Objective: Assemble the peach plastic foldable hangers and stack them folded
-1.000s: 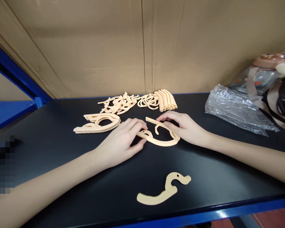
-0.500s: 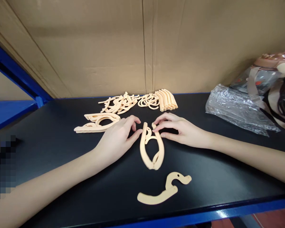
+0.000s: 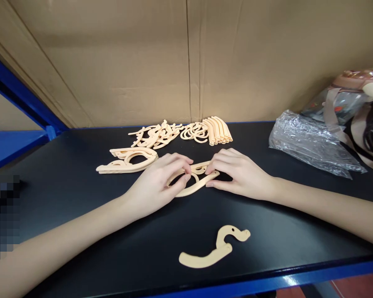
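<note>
A beige folded hanger (image 3: pixel 189 190) lies sideways on the black tabletop in front of me, its arms folded around a ring-shaped middle. My left hand (image 3: pixel 157 176) is closed on its left part, thumb and fingertips at the loop, and hides that end. At the right end, the fingers of my right hand (image 3: pixel 240 171) pinch the tips of the two arms. Nearer to me lies a curved hanger arm (image 3: pixel 202 260) with a hook piece (image 3: pixel 225 234) joined to it. Left of my left hand sits a small stack of folded hangers (image 3: pixel 121 167), partly behind that hand.
At the back lie a pile of loose beige hooks and thin parts (image 3: pixel 158 134), several curved pieces (image 3: pixel 194 132) and stacked hanger arms (image 3: pixel 217 130). Crumpled clear plastic (image 3: pixel 307 142) and a bag with straps (image 3: pixel 359 99) are at the right. Cardboard (image 3: pixel 127 62) stands behind.
The folded hanger has turned from pointing away from me to lying sideways. My left hand has closed on its left part, and my right hand has come lower around its tips.
</note>
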Tool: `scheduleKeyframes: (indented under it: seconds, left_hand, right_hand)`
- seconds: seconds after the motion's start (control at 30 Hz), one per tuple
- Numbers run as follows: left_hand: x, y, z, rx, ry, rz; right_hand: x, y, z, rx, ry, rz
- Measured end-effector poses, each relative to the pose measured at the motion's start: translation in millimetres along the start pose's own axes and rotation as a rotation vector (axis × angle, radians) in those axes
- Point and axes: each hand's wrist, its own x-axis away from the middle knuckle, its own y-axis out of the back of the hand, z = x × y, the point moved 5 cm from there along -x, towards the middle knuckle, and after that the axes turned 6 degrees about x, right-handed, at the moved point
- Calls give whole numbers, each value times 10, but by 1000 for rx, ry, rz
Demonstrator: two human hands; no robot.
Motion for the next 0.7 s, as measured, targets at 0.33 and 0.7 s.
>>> scheduleKeyframes:
  seconds: [0.33, 0.7]
  left_hand:
    - [8, -40, -23, -204, -85, 77]
    - [-5, -61, 47, -171, -71, 58]
  right_hand:
    - [17, 36, 180, 190, 261, -23]
    - [105, 92, 369, 302, 490, -143]
